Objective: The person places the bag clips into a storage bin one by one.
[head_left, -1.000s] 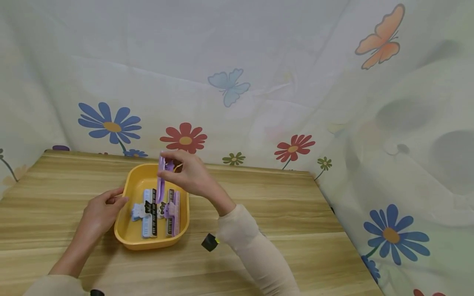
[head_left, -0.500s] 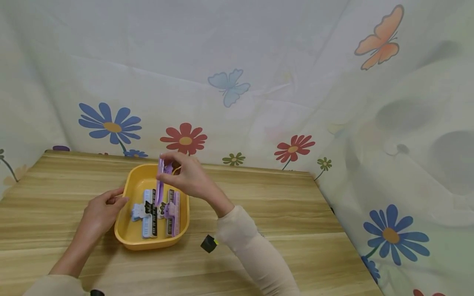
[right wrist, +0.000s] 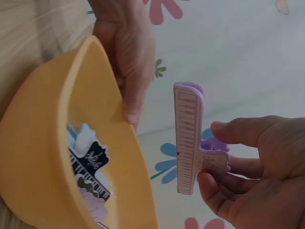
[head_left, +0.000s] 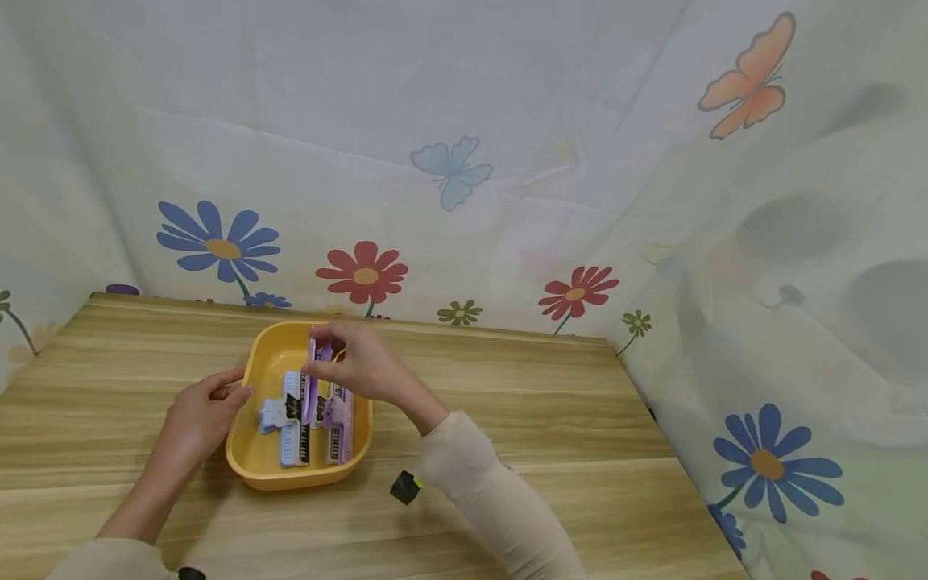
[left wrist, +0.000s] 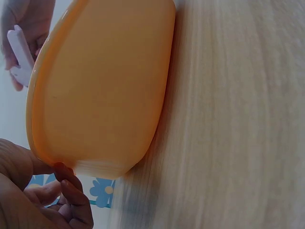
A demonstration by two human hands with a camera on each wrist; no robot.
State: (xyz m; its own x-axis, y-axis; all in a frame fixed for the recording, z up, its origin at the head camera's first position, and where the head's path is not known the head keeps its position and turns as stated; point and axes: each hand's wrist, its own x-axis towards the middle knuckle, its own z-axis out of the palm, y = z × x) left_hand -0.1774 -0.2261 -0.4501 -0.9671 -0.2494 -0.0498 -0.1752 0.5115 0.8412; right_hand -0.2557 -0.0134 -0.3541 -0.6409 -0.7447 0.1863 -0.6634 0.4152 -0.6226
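In the head view my left hand pinches the left rim of the yellow tray, thumb on the edge. My right hand holds a purple clip with a piano-key print by its bow-shaped handle, its long jaw upright over the tray. Below it in the tray lie a light-blue clip and a black clip side by side. To their right are another black clip and a second purple clip, partly overlapping. The raised clip hides part of the black ones.
The tray stands on a wood-grain table, left of its middle. Behind the table hangs a pale curtain printed with flowers and butterflies. A small black object shows near the right sleeve.
My right hand has lowered the purple clip further towards the tray, coming down over the clips there. My left hand keeps its place at the rim.
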